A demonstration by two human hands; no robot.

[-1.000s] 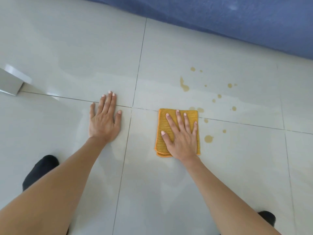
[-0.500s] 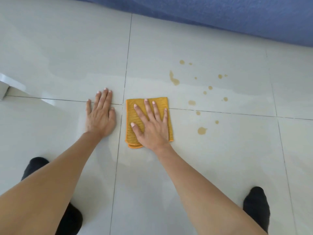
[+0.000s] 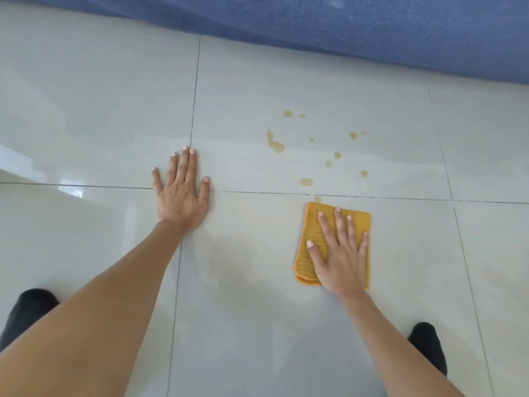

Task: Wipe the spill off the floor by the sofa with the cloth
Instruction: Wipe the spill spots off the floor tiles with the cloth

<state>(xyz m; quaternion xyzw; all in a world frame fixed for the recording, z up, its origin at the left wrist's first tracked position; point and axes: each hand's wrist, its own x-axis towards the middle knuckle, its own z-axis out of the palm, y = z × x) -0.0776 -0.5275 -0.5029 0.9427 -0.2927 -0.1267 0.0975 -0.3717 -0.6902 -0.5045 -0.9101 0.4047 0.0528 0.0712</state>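
A folded orange cloth [image 3: 304, 262] lies on the pale tiled floor [image 3: 257, 282], just below a grout line. My right hand [image 3: 340, 259] presses flat on it with the fingers spread, covering most of it. Brown spill drops [image 3: 274, 143] are scattered on the tile beyond the cloth, towards the blue sofa [image 3: 372, 32]; the nearest drop [image 3: 317, 199] touches the cloth's far edge. My left hand [image 3: 180, 196] rests flat and empty on the floor to the left, well apart from the cloth.
The sofa's blue fabric runs along the whole top of the view. My feet in black socks show at the lower left [image 3: 28, 310] and lower right [image 3: 428, 345]. A bright reflection [image 3: 71, 191] lies on the glossy tiles at the left.
My right hand slid the cloth from beside my left hand over to the right, below the spill. The two nearest drops no longer show. My left hand stayed planted.
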